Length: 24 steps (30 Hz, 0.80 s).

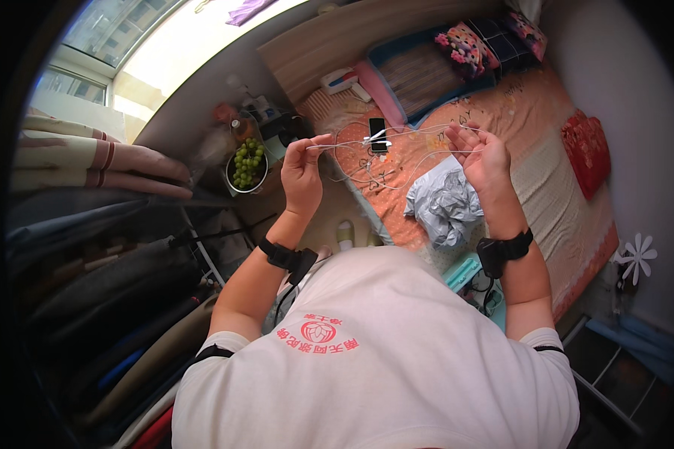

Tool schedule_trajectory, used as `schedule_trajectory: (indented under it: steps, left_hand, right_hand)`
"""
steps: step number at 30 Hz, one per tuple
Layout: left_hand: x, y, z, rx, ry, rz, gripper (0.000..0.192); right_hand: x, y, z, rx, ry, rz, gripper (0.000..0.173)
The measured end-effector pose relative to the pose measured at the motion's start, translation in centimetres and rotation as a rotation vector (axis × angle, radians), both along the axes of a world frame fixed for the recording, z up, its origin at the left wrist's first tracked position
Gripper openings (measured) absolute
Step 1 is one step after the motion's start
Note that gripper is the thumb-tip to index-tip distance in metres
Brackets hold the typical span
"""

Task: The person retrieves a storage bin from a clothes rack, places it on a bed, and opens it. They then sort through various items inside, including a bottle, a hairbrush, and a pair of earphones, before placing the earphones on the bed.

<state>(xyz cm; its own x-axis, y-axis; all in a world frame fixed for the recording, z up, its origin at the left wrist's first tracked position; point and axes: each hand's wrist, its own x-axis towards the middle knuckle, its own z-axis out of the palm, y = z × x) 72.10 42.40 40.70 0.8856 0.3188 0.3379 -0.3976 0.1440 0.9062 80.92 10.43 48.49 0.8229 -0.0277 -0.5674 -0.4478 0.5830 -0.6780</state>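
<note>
White wired earphones [377,136] hang stretched between my two raised hands above the bed. My left hand [303,174] pinches the cable between thumb and fingers. Strands of the same cable run over the spread fingers of my right hand [479,154], palm up; the thumb and fingers do not look closed. The white earbuds dangle in front of a dark smartphone [377,145] lying on the orange patterned bedsheet [393,216]. Just below my right hand, a crumpled silvery-grey plastic bag [446,205] rests on the bed. One loop of cable droops low over the sheet.
Green grapes [249,163] fill a bowl on the bedside stand, near a bottle [241,132]. Pillows [472,50] and a folded red cloth [586,151] are on the bed. Hanging clothes [106,286] crowd the left side. A turquoise container [463,272] stands close to my body.
</note>
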Motion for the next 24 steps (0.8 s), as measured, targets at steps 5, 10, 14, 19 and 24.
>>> schedule_trajectory:
  steps: [5,10,14,19,24]
  left_hand:
    - [0.8,2.9,1.1,-0.142,0.046,0.172,0.012]
    - [0.2,4.6,2.6,0.075,0.027,0.25,0.012]
    - [-0.5,5.0,4.5,0.104,0.0,0.319,0.013]
    - [-0.8,6.9,7.2,0.379,0.057,0.442,0.015]
    - [-1.5,7.2,6.1,0.415,0.312,0.115,0.014]
  right_hand:
    - [1.2,-1.0,-2.2,-0.037,0.018,-0.131,0.026]
    - [2.2,-2.6,-5.1,-0.046,0.07,0.02,0.026]
    - [2.5,-3.2,-7.6,-0.089,0.113,-0.068,0.025]
    - [2.5,-3.5,-9.2,-0.069,0.148,-0.075,0.024]
    - [1.7,-2.7,-7.9,-0.041,0.087,0.268,0.023]
